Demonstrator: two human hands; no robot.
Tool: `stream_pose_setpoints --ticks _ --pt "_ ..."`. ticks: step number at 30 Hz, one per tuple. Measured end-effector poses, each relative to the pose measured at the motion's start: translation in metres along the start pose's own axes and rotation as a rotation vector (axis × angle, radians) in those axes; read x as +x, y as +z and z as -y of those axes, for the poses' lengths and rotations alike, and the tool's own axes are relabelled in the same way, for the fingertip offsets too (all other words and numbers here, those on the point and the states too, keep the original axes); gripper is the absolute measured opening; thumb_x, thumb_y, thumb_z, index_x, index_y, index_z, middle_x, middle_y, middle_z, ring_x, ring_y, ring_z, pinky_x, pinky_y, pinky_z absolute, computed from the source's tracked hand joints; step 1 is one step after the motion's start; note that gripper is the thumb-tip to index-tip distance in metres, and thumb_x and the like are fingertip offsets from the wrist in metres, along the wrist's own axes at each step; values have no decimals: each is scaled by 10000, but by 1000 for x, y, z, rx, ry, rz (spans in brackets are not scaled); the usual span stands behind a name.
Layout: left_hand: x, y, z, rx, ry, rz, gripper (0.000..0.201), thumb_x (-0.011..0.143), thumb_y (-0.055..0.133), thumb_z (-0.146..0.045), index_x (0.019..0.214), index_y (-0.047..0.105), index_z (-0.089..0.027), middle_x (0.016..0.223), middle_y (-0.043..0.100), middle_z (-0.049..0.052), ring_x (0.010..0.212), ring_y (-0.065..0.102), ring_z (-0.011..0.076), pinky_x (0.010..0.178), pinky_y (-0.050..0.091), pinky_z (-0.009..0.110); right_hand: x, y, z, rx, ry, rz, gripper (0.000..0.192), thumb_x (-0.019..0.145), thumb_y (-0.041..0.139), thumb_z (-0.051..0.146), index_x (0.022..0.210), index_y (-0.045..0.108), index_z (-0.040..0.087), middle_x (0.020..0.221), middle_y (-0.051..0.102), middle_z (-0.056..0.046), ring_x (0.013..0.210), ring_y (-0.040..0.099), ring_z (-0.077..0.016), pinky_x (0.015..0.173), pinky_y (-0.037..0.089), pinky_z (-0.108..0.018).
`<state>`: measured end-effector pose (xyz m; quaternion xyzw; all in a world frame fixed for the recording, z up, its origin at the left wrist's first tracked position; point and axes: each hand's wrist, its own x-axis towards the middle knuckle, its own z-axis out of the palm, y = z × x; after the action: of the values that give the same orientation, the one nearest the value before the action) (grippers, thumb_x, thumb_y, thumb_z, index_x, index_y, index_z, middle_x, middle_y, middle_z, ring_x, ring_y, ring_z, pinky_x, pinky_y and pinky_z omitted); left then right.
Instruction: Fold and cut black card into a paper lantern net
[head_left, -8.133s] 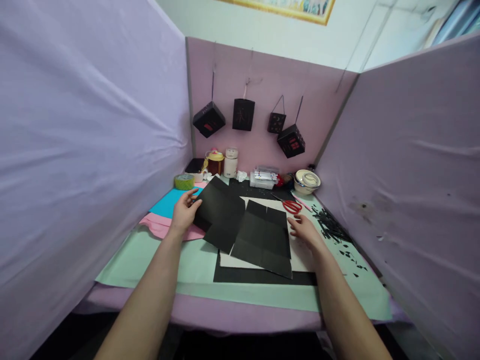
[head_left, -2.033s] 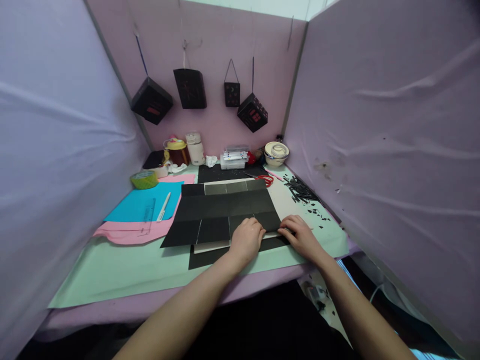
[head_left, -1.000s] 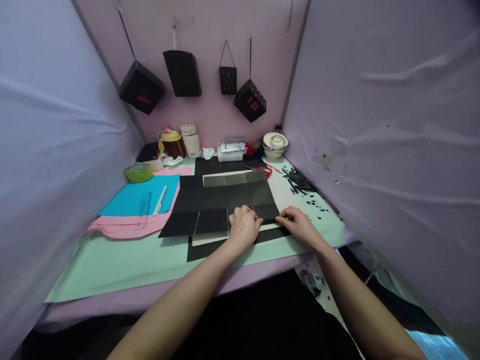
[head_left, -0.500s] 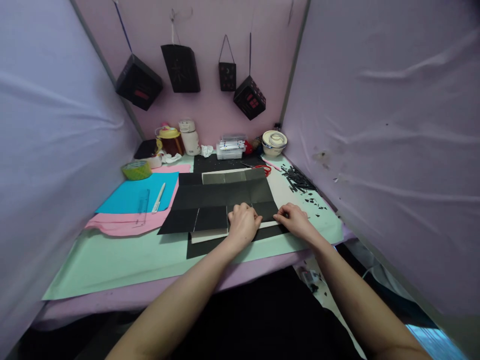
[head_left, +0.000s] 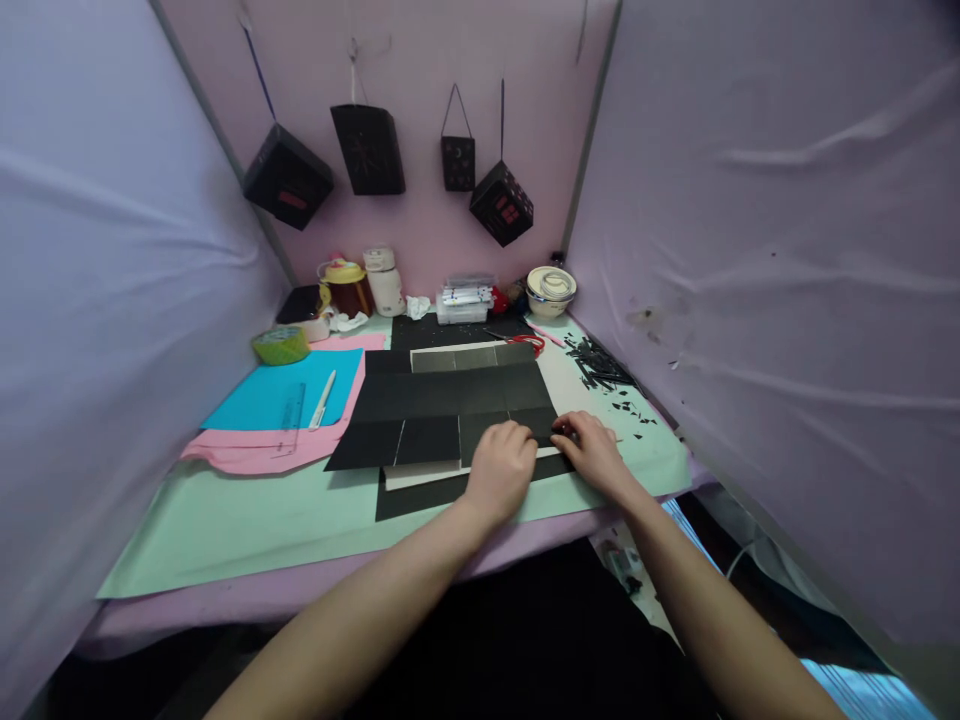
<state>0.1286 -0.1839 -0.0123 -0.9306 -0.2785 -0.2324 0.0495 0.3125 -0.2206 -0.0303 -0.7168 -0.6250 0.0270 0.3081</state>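
Note:
A large sheet of black card, creased and marked with white lines, lies in front of me on white and black sheets. My left hand is closed, its curled fingers on the card's front edge right of the middle. Just to the right, my right hand pinches the card's front right corner between thumb and fingers. The left fingertips are partly hidden behind the hand. At its left end the card's front flap stands slightly raised off the sheets below.
Left lie blue paper, pink paper, a clear ruler, a white pen-like cutter and green tape. Red-handled scissors sit behind the card; black scraps on the right. Black paper lanterns hang at the back.
My left hand has slid right along the card's front edge, closer to my right hand. My right hand keeps its pinch at the corner. The view has shifted slightly.

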Motion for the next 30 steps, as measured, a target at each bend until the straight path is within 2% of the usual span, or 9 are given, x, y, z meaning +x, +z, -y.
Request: stream_pose_setpoints --ticks 2,5,7,11,16,21,25,30 --pt "-9 5 -12 25 111 -23 212 936 473 -209 1052 622 -112 1151 634 116 1126 530 239 962 397 365 -4 4 0 -2 -51 -74 112 864 539 294 924 609 230 932 610 -41 916 550 -217 778 357 -355" --pt "-18 13 -26 40 88 17 493 884 560 -417 1190 568 -31 1295 560 182 1244 466 296 1037 358 397 -9 8 1 -7 -126 -157 113 885 531 275 900 631 225 922 598 -52 908 527 -220 803 385 -365" --pt "-21 14 -31 40 67 74 608 849 584 -493 1228 543 -19 1346 517 196 1288 424 314 1070 326 413 -10 8 1 -2 -168 -186 127 891 529 259 908 651 225 916 599 -55 905 511 -221 816 403 -371" --pt "-19 8 -30 24 41 137 602 849 578 -496 1245 530 -46 1410 447 198 1348 347 323 1111 268 432 -11 7 3 18 -241 -248 165 891 526 234 930 686 217 941 603 -74 936 496 -232 840 436 -394" --pt "-19 6 -29 0 18 170 619 857 561 -495 1290 491 -60 1431 417 203 1356 336 325 1115 260 441 -16 5 9 -6 -309 -304 213 883 529 224 1020 691 218 995 624 -92 964 514 -245 857 462 -433" --pt "-20 9 -28 -7 30 168 654 868 540 -499 1333 457 -46 1435 413 200 1354 340 323 1131 238 436 -20 6 11 -13 -476 -222 246 891 504 186 1065 675 218 1032 667 -79 1004 557 -226 899 469 -426" --pt "-22 10 -28 -5 27 167 680 855 558 -499 1343 447 -38 1435 411 203 1352 337 347 1120 261 449 -20 6 11 -3 -469 -186 221 900 492 185 1018 678 184 998 675 -88 937 591 -210 861 496 -406" --pt "-26 11 -31 28 -19 152 650 864 541 -483 1338 453 -47 1429 417 212 1346 337 375 1091 289 492 -21 5 13 14 -473 -157 230 902 495 198 1049 671 179 1029 665 -97 971 590 -213 871 508 -394"
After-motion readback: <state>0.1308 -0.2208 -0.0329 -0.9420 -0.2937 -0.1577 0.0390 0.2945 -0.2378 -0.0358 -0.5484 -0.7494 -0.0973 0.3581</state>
